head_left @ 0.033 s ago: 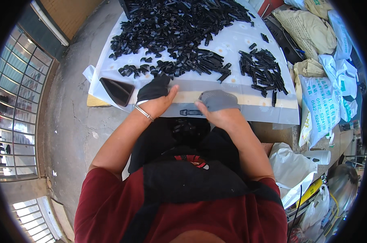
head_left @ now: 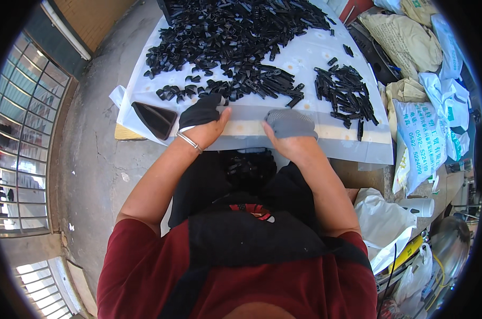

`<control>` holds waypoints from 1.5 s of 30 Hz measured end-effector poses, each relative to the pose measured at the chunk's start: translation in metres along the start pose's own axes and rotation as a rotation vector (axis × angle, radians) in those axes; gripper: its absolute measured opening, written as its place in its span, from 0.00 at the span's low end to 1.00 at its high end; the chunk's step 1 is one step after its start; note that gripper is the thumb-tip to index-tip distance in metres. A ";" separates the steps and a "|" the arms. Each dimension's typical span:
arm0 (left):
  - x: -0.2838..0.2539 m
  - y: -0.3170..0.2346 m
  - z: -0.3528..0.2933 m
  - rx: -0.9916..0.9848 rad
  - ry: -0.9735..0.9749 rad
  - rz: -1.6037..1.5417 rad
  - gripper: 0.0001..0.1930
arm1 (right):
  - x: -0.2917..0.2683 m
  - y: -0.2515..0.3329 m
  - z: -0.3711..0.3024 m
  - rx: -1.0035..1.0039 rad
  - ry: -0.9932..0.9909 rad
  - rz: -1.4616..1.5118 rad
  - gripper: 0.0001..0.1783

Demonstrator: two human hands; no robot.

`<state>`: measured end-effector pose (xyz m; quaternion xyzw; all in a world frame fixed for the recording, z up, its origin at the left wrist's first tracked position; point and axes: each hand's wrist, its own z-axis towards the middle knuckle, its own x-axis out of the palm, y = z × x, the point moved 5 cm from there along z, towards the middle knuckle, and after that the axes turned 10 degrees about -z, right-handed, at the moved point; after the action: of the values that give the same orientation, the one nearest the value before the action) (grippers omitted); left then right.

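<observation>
We see a row of small black plastic parts (head_left: 219,87) lying on the white sheet (head_left: 310,53) that covers the table, just beyond our left hand (head_left: 203,119). That hand wears a black half-glove and a metal bracelet (head_left: 189,141) at the wrist; its bare fingertips (head_left: 223,113) reach up to the nearest pieces of the row, and we cannot tell whether they pinch one or only touch. Our right hand (head_left: 290,127), in a grey glove, rests curled at the near edge of the table, just right of the left hand; we cannot tell whether it holds anything.

Farther off, a large heap of the same black parts (head_left: 235,26) fills the far middle of the sheet. A separate pile of longer black pieces (head_left: 346,95) lies to the right. A dark phone (head_left: 154,119) sits at the near left corner. A dark container holding more black parts (head_left: 249,167) sits between our knees, below the table edge. White and tan sacks (head_left: 421,127) stand on the right, and a barred window (head_left: 17,138) on the far left.
</observation>
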<state>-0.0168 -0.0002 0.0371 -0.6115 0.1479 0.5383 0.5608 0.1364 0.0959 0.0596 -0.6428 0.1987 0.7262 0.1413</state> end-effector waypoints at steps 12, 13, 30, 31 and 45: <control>0.029 0.002 0.013 0.262 -0.047 0.134 0.10 | 0.024 -0.012 0.053 0.045 -0.139 -0.193 0.11; 0.027 0.006 0.011 0.259 -0.068 0.085 0.10 | 0.022 -0.015 0.047 0.057 -0.157 -0.182 0.12; -0.001 -0.039 -0.034 0.364 -0.017 -0.342 0.08 | 0.026 0.004 -0.014 -0.053 -0.141 0.696 0.14; -0.001 -0.041 -0.035 0.362 -0.007 -0.332 0.07 | 0.022 0.006 -0.015 -0.094 -0.192 0.634 0.15; 0.000 -0.047 -0.046 -0.161 0.265 -0.999 0.20 | 0.011 0.021 -0.028 0.029 -0.193 0.681 0.13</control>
<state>0.0427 -0.0238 0.0527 -0.7116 -0.1340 0.1330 0.6767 0.1498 0.0632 0.0484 -0.4660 0.3975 0.7862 -0.0818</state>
